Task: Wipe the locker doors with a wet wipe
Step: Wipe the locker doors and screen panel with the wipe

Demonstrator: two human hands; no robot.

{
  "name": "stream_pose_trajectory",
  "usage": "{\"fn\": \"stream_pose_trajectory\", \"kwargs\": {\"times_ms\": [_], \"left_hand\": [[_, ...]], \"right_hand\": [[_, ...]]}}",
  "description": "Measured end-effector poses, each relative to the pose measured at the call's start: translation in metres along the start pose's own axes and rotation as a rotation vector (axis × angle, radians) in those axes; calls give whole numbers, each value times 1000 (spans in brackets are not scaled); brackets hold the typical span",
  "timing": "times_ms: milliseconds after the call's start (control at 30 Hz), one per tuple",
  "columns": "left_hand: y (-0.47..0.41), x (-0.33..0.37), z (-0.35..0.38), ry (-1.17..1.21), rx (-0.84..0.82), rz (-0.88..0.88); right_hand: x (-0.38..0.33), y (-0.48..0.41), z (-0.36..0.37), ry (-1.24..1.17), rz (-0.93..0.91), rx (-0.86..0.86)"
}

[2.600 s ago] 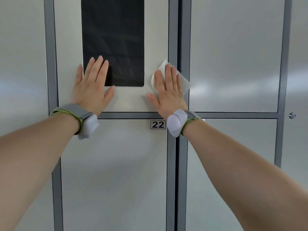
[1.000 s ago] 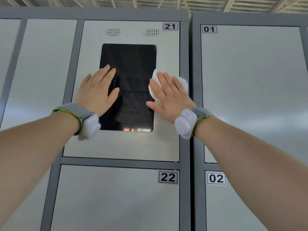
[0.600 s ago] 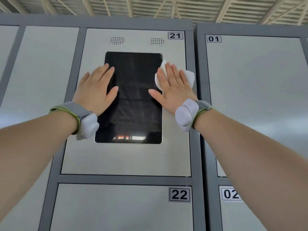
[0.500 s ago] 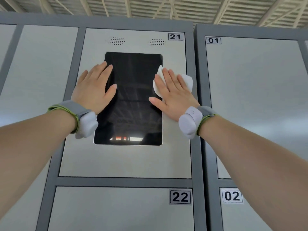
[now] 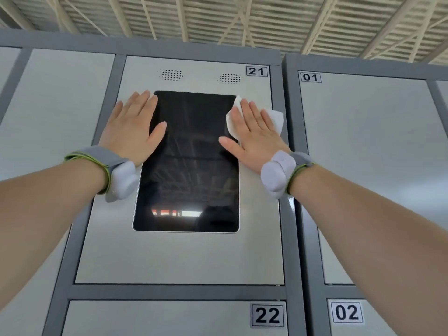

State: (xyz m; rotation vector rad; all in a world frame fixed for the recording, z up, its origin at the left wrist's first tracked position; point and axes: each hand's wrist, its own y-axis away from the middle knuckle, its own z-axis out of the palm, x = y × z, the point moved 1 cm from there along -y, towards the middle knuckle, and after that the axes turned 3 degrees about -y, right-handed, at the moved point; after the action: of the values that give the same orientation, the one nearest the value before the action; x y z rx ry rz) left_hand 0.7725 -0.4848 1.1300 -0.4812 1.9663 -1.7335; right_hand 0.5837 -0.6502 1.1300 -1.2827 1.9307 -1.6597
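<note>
Light grey locker door 21 (image 5: 179, 258) carries a black screen (image 5: 191, 166) in its upper half. My right hand (image 5: 254, 134) lies flat with straight fingers and presses a white wet wipe (image 5: 276, 120) against the door at the screen's upper right corner. The wipe sticks out beyond my fingertips and on both sides of them. My left hand (image 5: 132, 127) rests flat on the door at the screen's upper left edge, its thumb over the glass. Both wrists wear grey bands.
Door 22 (image 5: 157, 318) sits below door 21. To the right stand doors 01 (image 5: 363, 141) and 02 (image 5: 346, 314). Another plain door (image 5: 53, 112) is on the left. Dark grey frame strips separate them. A ribbed ceiling (image 5: 218, 18) shows above the lockers.
My right hand has slid the wipe up the door, from beside the screen's lower corner to its upper right corner. My left hand also moved up, and my view tilted upward.
</note>
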Motion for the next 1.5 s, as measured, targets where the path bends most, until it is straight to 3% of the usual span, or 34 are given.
{"fn": "stream_pose_trajectory", "kwargs": {"times_ms": [100,333,633,867,1133,1367,1500], "left_hand": [[-4,-4,3,7,-2,-23],[-10,-17,6,5,0,-27],[-6,-18,14,15,44,-17],[-5,-19,17,17,38,-7],[-4,-19,16,11,22,-11],[-3,-19,17,-9,26,-2],[-3,-20,17,-18,21,-1]], "right_hand": [[4,-2,0,18,4,0],[11,-59,-11,-41,224,12],[6,-40,-5,-7,90,26],[16,-75,-16,-27,285,71],[7,-52,-11,-45,184,68],[17,-88,-17,-44,331,101],[12,-87,-17,-47,308,103]]}}
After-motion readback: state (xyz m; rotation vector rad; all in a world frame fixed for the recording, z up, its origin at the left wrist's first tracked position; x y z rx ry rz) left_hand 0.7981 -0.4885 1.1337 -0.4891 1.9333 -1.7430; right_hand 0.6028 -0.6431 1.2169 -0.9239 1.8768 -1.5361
